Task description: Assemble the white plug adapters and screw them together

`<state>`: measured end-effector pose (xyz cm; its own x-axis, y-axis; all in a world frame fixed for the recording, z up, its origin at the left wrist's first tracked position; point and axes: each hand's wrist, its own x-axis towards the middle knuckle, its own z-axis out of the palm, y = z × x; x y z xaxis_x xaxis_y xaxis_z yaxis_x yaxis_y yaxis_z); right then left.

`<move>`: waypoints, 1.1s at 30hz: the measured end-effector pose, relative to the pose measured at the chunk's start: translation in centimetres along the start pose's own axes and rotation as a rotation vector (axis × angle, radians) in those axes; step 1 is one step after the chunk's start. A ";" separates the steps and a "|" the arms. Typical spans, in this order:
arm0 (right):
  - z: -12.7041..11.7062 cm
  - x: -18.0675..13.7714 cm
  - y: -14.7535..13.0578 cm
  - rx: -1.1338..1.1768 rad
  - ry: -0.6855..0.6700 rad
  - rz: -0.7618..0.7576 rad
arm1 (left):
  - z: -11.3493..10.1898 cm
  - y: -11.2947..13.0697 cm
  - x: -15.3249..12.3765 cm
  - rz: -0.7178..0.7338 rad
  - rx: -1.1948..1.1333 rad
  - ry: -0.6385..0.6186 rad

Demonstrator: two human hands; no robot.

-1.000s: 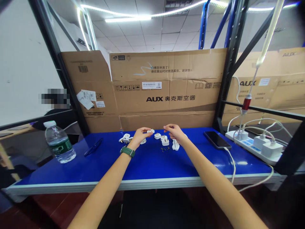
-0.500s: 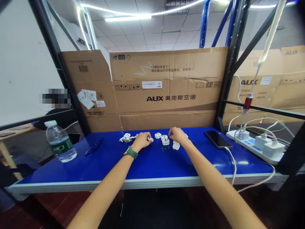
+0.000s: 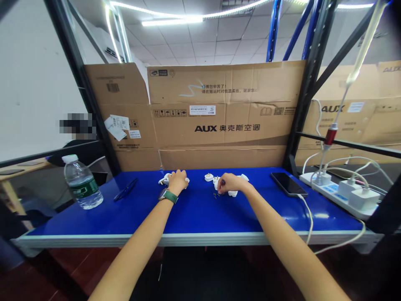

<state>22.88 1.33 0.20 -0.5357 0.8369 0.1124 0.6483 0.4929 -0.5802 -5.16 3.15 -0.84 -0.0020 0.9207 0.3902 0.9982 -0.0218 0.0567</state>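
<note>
Head view, white plastic plug pieces with brass-coloured pins [image 3: 209, 177]: grouped on the glossy blue tabletop [image 3: 200, 217], some partly hidden behind the right hand [image 3: 231, 183].
Right hand: fingers bent down together beside the pieces; I can't tell whether they pinch anything.
Tiny brass-coloured bits [image 3: 215, 195]: lying just beside those fingertips.
Left hand [image 3: 177, 181]: curled low over white plastic parts [image 3: 164, 180] that show on both sides; from here I can't tell if it grips one.
Black smartphone [image 3: 288, 184]: flat, to the right.
Clear, green-labelled plastic bottle [image 3: 83, 186]: upright, far left.
</note>
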 end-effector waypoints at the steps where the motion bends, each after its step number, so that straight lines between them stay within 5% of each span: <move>1: 0.1 0.0 -0.2 -0.023 -0.009 0.003 | 0.0 0.1 0.0 0.006 0.002 0.010; 4: 0.0 0.0 -0.6 -0.097 0.040 -0.016 | 0.0 0.7 0.0 0.092 -0.077 -0.001; 9: -0.1 0.2 -0.6 -0.248 0.262 0.098 | 0.2 2.6 -0.5 0.456 -0.283 -0.025; 12: 0.4 0.3 -0.2 -0.361 0.261 0.140 | 0.6 3.5 -0.9 0.581 -0.302 -0.050; 18: 1.4 0.4 -0.5 -0.394 0.238 0.179 | 2.1 3.8 -0.8 0.601 -0.227 -0.081; 28: 0.2 0.1 -1.7 -0.321 0.492 0.186 | 2.7 4.8 -0.3 0.575 -0.222 0.031; 33: 0.2 0.3 -1.7 -0.277 0.562 0.154 | 2.7 4.8 -0.1 0.609 -0.241 -0.023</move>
<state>21.49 0.70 1.09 -0.1091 0.8626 0.4939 0.8511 0.3378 -0.4019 -0.19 3.95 -3.08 0.5631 0.7240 0.3983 0.7788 -0.6262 0.0372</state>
